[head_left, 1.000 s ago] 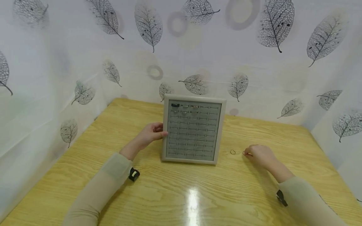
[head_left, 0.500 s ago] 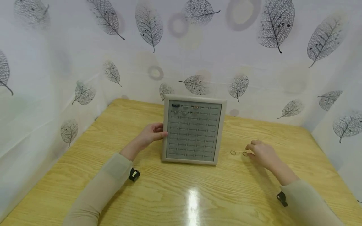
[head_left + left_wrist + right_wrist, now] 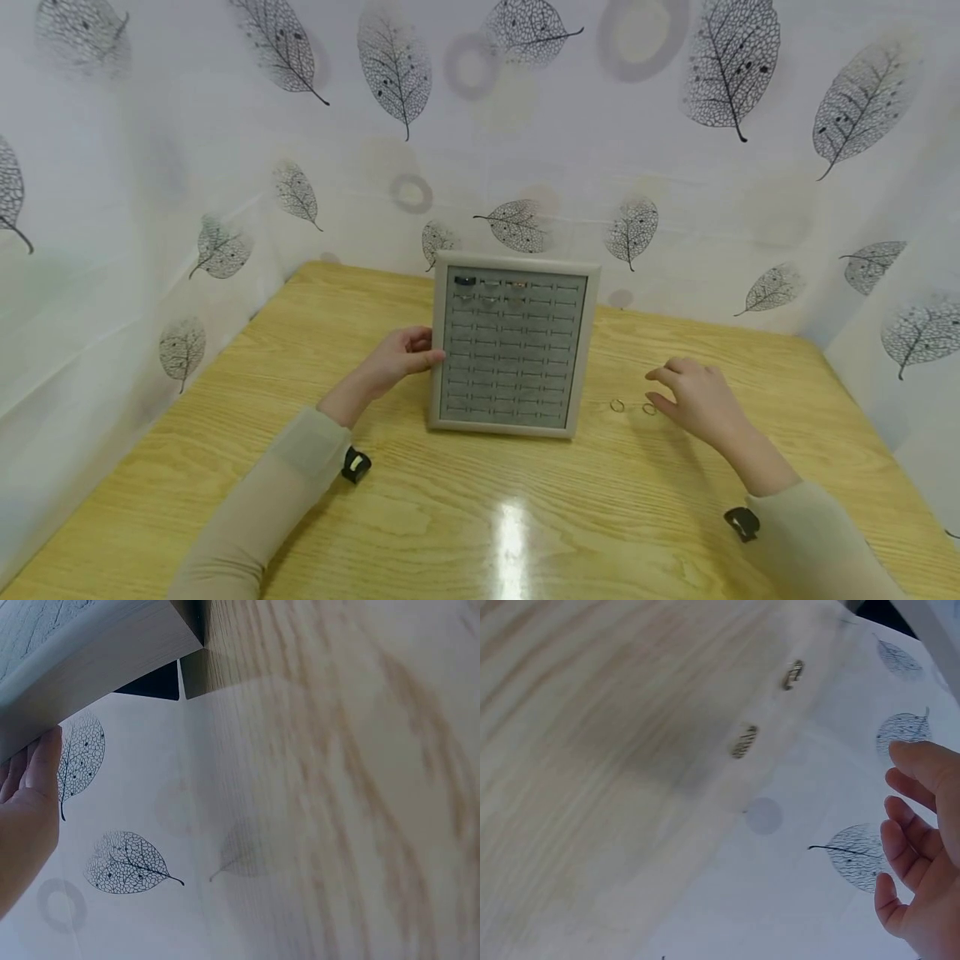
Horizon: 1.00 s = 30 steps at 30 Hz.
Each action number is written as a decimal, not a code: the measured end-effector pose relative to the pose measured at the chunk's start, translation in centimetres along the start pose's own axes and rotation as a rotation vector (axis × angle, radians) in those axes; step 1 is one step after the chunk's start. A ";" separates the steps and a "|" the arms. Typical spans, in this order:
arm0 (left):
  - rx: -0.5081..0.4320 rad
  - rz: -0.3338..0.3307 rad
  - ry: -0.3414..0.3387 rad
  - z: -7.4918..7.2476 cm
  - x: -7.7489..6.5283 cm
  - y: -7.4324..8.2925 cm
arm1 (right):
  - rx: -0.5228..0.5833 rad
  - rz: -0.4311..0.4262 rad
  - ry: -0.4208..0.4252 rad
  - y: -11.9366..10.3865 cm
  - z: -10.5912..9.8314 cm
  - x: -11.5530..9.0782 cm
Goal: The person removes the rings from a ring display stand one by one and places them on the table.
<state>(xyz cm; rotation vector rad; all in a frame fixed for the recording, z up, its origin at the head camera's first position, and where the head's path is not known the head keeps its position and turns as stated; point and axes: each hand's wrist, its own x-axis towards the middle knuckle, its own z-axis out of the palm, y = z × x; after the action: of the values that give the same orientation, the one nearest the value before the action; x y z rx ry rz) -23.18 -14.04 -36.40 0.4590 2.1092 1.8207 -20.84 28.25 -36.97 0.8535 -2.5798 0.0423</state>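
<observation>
Pinching the frame [image 3: 506,355] by its left edge, the left hand [image 3: 392,360] presumably steadies it; right of the frame, the right hand [image 3: 697,404], fingers parted and empty, hovers near two rings [image 3: 744,742] on the counter [image 3: 420,517].

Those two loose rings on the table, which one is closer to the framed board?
The nearer ring is the left one in the head view; it lies between the framed board and the farther ring.
</observation>
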 end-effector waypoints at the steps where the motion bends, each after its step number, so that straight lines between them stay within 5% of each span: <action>1: -0.005 -0.001 0.000 -0.1 0.1 -0.2 | 0.005 -0.013 0.027 -0.1 -0.1 0.2; 7: -0.019 0.002 0.003 -0.6 0.9 -1.8 | 0.072 -0.077 0.167 -0.9 -1.3 1.7; 16: -0.012 0.014 0.003 -0.7 1.1 -2.1 | 0.168 -0.159 0.396 -2.9 -2.6 4.2; 30: -0.003 0.025 -0.005 -0.7 1.0 -1.9 | 0.226 -0.220 0.438 -5.3 -3.7 7.7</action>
<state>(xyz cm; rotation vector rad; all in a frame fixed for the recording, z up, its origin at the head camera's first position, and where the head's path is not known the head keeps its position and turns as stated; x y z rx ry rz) -24.45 -14.46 -38.27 0.4903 2.1069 1.8341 -21.94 20.16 -31.05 1.0696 -2.0867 0.4148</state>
